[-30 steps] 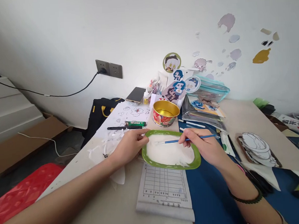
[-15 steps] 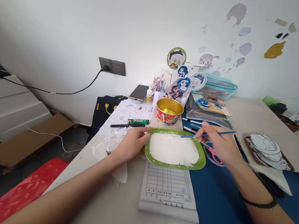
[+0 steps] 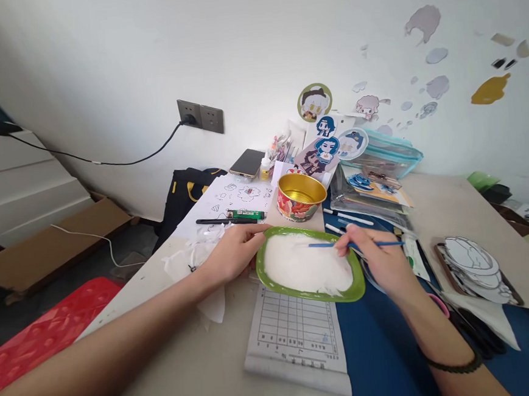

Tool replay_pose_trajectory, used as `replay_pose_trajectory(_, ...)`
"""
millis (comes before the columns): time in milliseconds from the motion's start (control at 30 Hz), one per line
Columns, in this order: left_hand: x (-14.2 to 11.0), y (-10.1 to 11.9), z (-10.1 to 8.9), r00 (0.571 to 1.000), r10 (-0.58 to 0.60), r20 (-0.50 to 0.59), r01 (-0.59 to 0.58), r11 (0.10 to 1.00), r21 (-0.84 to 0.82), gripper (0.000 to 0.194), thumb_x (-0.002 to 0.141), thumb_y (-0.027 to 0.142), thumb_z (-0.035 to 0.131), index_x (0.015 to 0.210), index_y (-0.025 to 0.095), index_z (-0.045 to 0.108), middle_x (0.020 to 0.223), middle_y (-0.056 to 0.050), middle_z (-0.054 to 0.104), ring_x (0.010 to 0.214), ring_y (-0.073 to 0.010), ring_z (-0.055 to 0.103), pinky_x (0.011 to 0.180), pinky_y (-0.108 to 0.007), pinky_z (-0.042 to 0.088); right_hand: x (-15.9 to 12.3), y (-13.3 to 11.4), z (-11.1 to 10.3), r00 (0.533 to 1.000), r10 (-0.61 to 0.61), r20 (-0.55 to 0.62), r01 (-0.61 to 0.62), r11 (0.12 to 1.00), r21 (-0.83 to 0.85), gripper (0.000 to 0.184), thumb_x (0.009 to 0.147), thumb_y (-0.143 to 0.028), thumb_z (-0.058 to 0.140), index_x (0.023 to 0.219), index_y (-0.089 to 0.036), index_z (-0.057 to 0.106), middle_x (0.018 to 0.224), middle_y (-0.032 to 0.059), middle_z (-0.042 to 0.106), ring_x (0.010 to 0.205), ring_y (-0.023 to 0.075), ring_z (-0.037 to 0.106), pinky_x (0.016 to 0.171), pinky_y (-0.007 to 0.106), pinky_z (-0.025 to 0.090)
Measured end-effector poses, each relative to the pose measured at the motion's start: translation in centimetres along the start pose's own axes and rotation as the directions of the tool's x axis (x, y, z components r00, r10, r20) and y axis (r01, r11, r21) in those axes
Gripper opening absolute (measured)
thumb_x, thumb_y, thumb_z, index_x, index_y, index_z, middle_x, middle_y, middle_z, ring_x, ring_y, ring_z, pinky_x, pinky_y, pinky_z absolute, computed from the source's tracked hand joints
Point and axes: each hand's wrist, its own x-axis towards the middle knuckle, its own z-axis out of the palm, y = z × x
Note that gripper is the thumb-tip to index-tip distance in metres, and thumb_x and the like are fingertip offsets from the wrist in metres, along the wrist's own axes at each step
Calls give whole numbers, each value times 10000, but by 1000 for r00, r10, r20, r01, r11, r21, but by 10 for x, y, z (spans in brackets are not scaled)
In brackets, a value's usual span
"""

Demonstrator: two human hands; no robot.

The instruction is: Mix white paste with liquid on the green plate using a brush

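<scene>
A green dish [image 3: 356, 289] with rounded corners holds a layer of white material [image 3: 304, 271], smooth and pale like paste or fine powder. My left hand [image 3: 236, 252] grips the dish's left rim, thumb on top and the other fingers hidden below. Between the fingertips of my right hand [image 3: 376, 256] is a slim blue paintbrush [image 3: 325, 245], held nearly level and pointing left. Its pale tip lies at the white material; whether it presses in, I cannot tell. Beneath the dish's front edge lies a printed pad [image 3: 296, 336].
Behind the dish stands a can with a gold inside [image 3: 301, 190]. A green lighter [image 3: 246, 214] and a black pen [image 3: 226, 222] lie to its left on drawn paper. Paper cut-outs [image 3: 473, 261] are stacked at the right, and scissors [image 3: 476, 328] sit beside my right forearm.
My right hand and the paintbrush have shifted left over the dish. The dish and my left hand stay almost where they were.
</scene>
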Motion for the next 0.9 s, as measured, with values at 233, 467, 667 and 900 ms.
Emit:
replay_pose_trajectory(233,-1,-1,0,1000,13,7,-13,999,-31,437,868,278,376,1224,182,612,486,33,510,378,-87,443,374,-183,358,0,0,2,1000,-17,1,17,999,-29,428,851,-520,530,612,-199,681,613,29,645,630,155,583,663,278,455)
replay_pose_trajectory(467,0,-1,0,1000,-4,7,4,999,-34,443,860,264,375,1227,184,610,482,34,509,373,-91,443,376,-192,361,3,-1,5,997,-64,51,69,994,-90,443,873,-513,496,606,-207,673,623,29,650,655,164,589,730,305,439)
replay_pose_trajectory(667,0,-1,0,1000,-2,8,3,999,-39,447,853,260,380,1233,193,606,452,44,474,371,-95,439,360,-186,355,3,1,4,998,-55,17,56,995,-77,418,888,-481,494,623,-211,673,639,16,643,680,155,577,740,288,414)
replay_pose_trajectory(900,-1,-1,0,1000,-14,13,14,999,-30,456,851,261,377,1242,181,598,459,38,488,372,-98,444,364,-189,348,4,0,6,997,-76,26,78,995,-69,420,884,-481,498,611,-212,671,632,17,642,671,162,571,749,301,411)
